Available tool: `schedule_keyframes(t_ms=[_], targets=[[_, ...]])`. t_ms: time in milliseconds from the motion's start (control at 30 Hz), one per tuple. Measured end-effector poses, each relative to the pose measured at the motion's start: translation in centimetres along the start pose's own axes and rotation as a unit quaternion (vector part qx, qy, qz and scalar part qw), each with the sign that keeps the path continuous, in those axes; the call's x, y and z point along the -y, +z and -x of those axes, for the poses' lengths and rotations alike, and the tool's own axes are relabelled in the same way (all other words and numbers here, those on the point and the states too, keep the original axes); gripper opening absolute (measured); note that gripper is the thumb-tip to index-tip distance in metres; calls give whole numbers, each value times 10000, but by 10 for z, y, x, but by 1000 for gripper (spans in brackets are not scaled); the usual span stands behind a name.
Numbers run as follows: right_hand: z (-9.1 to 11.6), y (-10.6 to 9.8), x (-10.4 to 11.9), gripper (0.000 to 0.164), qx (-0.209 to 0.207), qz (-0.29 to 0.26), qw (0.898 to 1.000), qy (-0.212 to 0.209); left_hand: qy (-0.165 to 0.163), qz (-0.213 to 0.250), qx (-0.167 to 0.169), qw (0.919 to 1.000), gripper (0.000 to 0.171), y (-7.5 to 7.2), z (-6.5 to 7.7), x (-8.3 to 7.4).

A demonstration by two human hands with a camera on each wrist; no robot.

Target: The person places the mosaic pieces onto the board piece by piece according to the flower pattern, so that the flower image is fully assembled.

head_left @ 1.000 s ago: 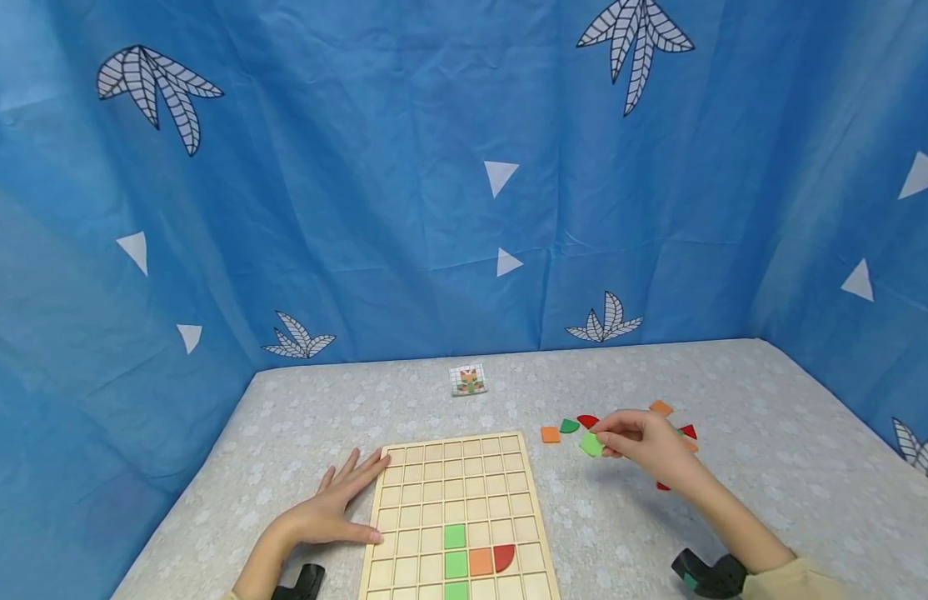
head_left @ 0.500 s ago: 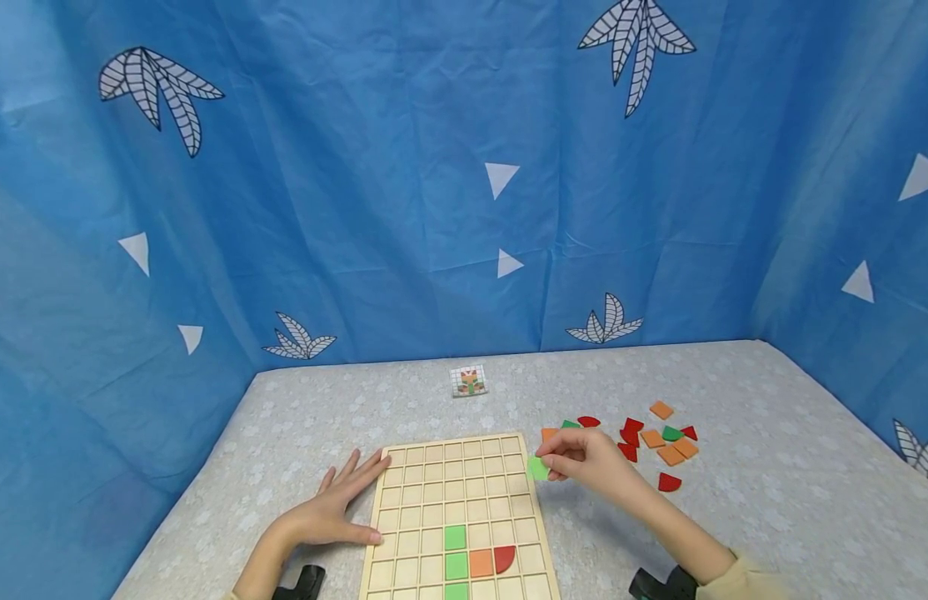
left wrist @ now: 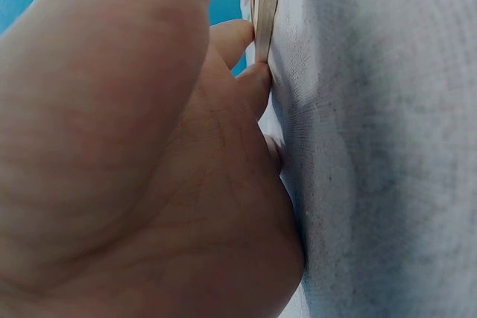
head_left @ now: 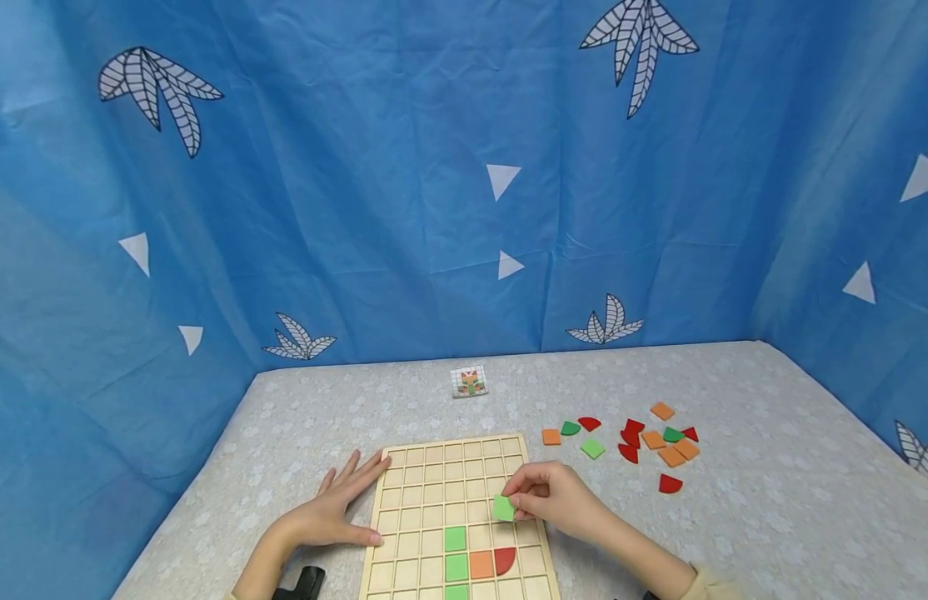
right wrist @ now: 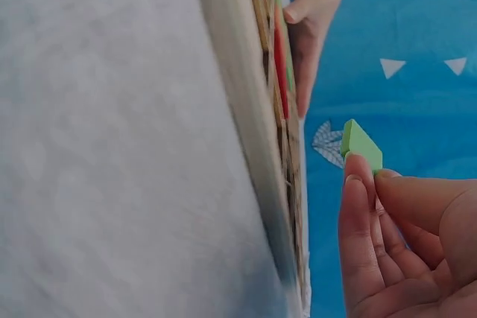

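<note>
My right hand (head_left: 550, 500) pinches a light green square tile (head_left: 503, 507) by its edge, over the right part of the wooden grid board (head_left: 411, 493). In the right wrist view the green tile (right wrist: 361, 145) stands out past thumb and fingertips, apart from the board's surface. My left hand (head_left: 331, 510) lies with fingers spread at the board's left edge, thumb and fingertips on the frame. Set in the board's lower cells are several green squares (head_left: 456, 567), one orange square (head_left: 481, 564) and a red quarter-circle (head_left: 505, 560).
Right of the board lie loose tiles: a light green square (head_left: 593, 448), an orange square (head_left: 551, 437), a dark green quarter-circle (head_left: 571, 427), and several red pieces (head_left: 629, 453) and orange squares (head_left: 671, 456). A small pattern card (head_left: 468, 382) lies behind the board. Blue cloth (head_left: 404, 208) encloses the table.
My right hand has carried the green tile left and nearer, from the loose pieces to over the board, uncovering the tiles behind it. My left hand has stayed in place.
</note>
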State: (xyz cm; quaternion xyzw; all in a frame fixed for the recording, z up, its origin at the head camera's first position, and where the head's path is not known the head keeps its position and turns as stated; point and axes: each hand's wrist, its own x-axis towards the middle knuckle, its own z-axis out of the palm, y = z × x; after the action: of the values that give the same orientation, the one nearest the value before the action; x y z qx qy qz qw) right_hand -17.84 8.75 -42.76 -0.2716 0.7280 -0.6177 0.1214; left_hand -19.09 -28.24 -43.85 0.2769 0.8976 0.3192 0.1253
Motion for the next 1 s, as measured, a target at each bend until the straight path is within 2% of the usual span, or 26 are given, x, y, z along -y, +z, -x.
schedule_keyframes(t_ms=[267,1000], targets=[[2,6,-7,7,52,367,9992,113,38,2,15,10000,99,0,0,-1],[3,11,-13,9,169,1275,9917,-46,-8,-14,12,10000,100,0,0,-1]])
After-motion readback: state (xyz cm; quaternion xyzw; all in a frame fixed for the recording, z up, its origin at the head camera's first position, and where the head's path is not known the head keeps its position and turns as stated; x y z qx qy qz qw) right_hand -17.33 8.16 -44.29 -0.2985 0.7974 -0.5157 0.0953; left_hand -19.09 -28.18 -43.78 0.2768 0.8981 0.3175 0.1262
